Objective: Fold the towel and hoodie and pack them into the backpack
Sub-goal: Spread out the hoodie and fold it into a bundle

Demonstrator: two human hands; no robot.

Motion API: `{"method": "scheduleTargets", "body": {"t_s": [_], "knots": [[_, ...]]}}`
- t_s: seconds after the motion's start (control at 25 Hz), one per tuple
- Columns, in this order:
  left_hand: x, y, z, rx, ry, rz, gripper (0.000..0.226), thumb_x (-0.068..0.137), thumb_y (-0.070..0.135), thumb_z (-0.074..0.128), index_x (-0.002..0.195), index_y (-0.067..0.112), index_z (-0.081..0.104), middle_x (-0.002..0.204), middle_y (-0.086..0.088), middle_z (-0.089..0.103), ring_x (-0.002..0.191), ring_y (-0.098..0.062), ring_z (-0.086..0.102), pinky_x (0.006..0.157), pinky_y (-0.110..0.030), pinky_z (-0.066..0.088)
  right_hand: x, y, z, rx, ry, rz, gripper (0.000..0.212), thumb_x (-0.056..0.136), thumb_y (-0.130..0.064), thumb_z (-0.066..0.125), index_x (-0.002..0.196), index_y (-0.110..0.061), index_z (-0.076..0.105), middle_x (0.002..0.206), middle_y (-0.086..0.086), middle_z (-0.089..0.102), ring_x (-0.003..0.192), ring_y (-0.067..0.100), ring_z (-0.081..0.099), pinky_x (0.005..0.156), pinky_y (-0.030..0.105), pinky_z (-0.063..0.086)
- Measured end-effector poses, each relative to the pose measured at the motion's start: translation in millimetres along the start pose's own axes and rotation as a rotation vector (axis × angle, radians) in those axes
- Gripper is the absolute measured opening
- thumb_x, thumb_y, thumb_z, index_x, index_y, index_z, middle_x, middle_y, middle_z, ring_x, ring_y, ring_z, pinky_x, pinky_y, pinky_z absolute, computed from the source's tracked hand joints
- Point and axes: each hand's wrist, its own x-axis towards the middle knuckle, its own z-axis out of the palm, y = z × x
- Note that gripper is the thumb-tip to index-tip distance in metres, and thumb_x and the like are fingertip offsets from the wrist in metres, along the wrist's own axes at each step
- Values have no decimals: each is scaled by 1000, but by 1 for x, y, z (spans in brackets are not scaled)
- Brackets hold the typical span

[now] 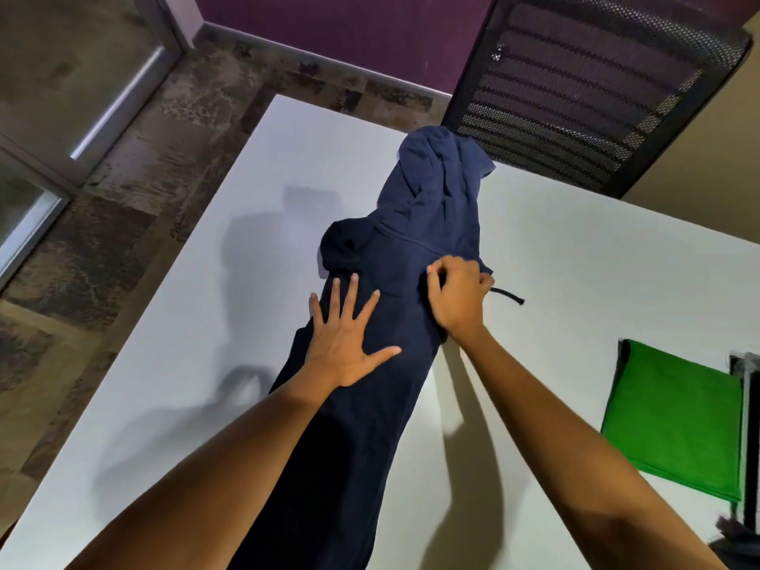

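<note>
Patchy brown floor at far left, below white table edge. Left hand flat on navy hoodie, fingers straight and spread, pressing mid-body. Hoodie folded into long narrow strip down table centre, hood end bunched at far edge, touching black mesh chair back. Right hand just right of left, fingers curled, pinching hoodie's right edge near hood seam. Black drawcord tip poking out beside right hand, lying on table. Green towel folded flat on table at right, well apart from hoodie. Dark object at far right edge, just past towel, cropped; possibly backpack, cannot tell. Contents not visible. Purple wall behind.
</note>
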Motion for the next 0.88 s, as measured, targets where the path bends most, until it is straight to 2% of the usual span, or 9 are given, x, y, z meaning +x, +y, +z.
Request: {"method": "scheduleTargets", "body": {"t_s": [0.08, 0.24, 0.32, 0.4, 0.52, 0.64, 0.76, 0.84, 0.88], "knots": [[5, -1, -5, 20, -25, 28, 105, 75, 95, 22, 159, 36, -1, 164, -12, -23, 150, -40, -18, 119, -65, -5, 36, 4, -12, 119, 15, 132, 13, 87, -28, 63, 91, -16, 63, 99, 4, 64, 101, 28, 56, 85, 37, 34], [12, -6, -11, -12, -123, 58, 108, 74, 94, 30, 158, 38, -9, 161, -12, -32, 147, -39, -30, 120, -60, -8, 102, 10, -27, 279, -90, 477, 79, 72, -45, 81, 133, -7, 49, 134, 12, 53, 125, 32, 51, 103, 43, 46], [15, -7, -16, -49, -213, 50, 110, 74, 93, 35, 156, 39, -14, 158, -10, -38, 144, -37, -36, 120, -58, -14, 128, 12, -27, 439, -171, 582, 97, 70, -45, 83, 146, -7, 36, 144, 11, 47, 127, 29, 51, 103, 39, 47], [19, -8, -19, -57, -282, 57, 112, 73, 92, 39, 155, 39, -17, 156, -9, -42, 142, -36, -39, 119, -57, -17, 144, 6, -28, 619, -200, 613, 89, 71, -40, 83, 142, -4, 43, 138, 10, 55, 113, 24, 60, 87, 31, 51], [23, -7, -21, -53, -343, 69, 114, 73, 91, 41, 154, 39, -20, 153, -9, -45, 140, -36, -42, 118, -57, -17, 155, -12, -27, 722, -229, 591, 48, 71, -30, 86, 109, -7, 66, 99, 2, 70, 81, 16, 65, 61, 22, 50], [25, -7, -23, -64, -366, 66, 114, 73, 91, 41, 154, 39, -21, 152, -8, -47, 138, -36, -44, 118, -58, -18, 161, -30, -33, 787, -242, 573, 52, 65, -25, 86, 111, -11, 68, 105, 1, 70, 92, 20, 68, 74, 28, 56], [23, -6, -24, -79, -349, 75, 114, 73, 91, 42, 154, 39, -20, 152, -7, -47, 138, -35, -45, 117, -58, -20, 140, -50, -43, 839, -147, 409, 42, 74, -16, 73, 113, -18, 59, 115, 1, 67, 99, 20, 65, 84, 31, 55], [23, -6, -25, -106, -337, 74, 115, 73, 91, 42, 154, 39, -20, 153, -8, -46, 138, -34, -44, 117, -58, -19, 100, -54, -50, 755, -60, 22, 45, 84, -5, 63, 124, -23, 50, 115, 0, 65, 97, 15, 64, 81, 24, 53], [24, -8, -22, -114, -329, 64, 115, 73, 91, 42, 155, 39, -18, 154, -8, -44, 139, -34, -44, 118, -58, -18, 79, -49, -54, 630, -43, -259, 46, 85, -4, 60, 125, -25, 49, 113, 3, 66, 94, 18, 64, 77, 27, 53]]}}
